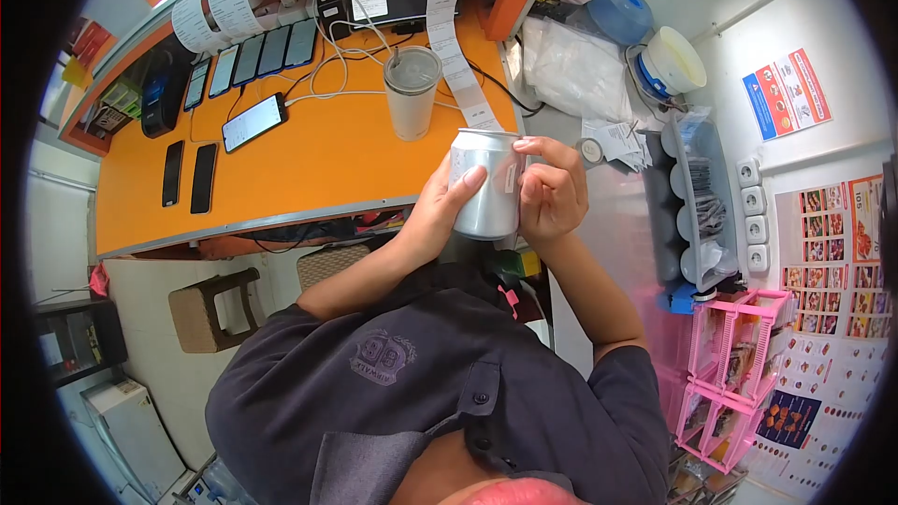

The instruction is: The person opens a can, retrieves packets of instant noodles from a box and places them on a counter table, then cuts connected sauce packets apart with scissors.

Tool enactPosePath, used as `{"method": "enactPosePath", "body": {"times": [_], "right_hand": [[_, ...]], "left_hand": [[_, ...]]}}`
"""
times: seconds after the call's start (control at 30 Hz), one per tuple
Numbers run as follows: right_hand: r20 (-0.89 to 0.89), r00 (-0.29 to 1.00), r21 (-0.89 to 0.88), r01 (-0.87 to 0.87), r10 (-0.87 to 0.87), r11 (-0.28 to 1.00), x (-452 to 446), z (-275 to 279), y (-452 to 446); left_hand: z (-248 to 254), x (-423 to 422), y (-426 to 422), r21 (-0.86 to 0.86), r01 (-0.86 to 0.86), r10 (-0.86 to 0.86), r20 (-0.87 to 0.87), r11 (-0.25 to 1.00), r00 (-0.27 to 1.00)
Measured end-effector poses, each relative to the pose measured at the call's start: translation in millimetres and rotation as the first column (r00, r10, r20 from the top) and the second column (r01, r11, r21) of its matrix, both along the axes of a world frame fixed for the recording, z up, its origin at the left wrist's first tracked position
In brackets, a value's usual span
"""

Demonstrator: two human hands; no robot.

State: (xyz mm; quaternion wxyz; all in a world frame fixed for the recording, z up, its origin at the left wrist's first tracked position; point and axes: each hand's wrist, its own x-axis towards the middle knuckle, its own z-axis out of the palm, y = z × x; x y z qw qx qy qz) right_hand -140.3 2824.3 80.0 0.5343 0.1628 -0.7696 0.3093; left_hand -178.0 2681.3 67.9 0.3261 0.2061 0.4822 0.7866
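Observation:
A plain silver drink can [488, 201] is held upright in front of my chest, near the front edge of the orange desk. My left hand [440, 206] wraps round its left side, with the thumb across the front. At the can's right side is my right hand [552, 189], its fingers curled and a fingertip touching the upper rim. A small pale label [510, 178] shows on the can near these fingers. Behind the can stands a lidded cup with a straw [412, 103]. A long printed paper strip [458, 65] hangs down just behind the can.
Several phones [254, 122] and white cables lie on the orange desk [318, 168]. A tablet [393, 0] stands at the back. To the right are a grey cup holder tray [692, 196], pink baskets [734, 365] and a plastic bag [575, 65]. A brown stool [210, 313] stands below left.

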Motion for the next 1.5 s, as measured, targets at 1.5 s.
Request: {"method": "enactPosePath", "body": {"times": [1.5], "right_hand": [[0.546, 0.832, 0.450, -0.191, -0.099, 0.872, 20, 94, 10]], "left_hand": [[-5, 1, 2, 0.036, -0.048, 0.049, -0.026, 0.998, 0.998]]}}
